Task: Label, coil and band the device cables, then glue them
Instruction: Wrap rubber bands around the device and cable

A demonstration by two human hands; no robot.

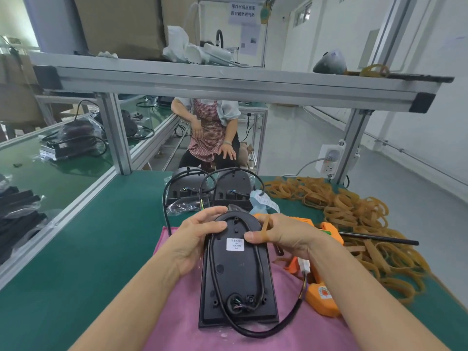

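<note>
Black device lay on pink cloth, white label already stuck on; cable part-coiled, not banded, no glue seen. Held by left hand fingers; rubber band pinched by right hand; glue gun untouched alongside

The device lies on a cloth at the near edge of the desk, with a label on its upper half. Its cable loops over its back and off the near end onto the cloth. The left hand is on the device's left side, the right hand on its right, a band around the right fingers. Behind the device stand 2 more devices. A glue gun lies just right of the device, and a pile of bands further right.
</note>
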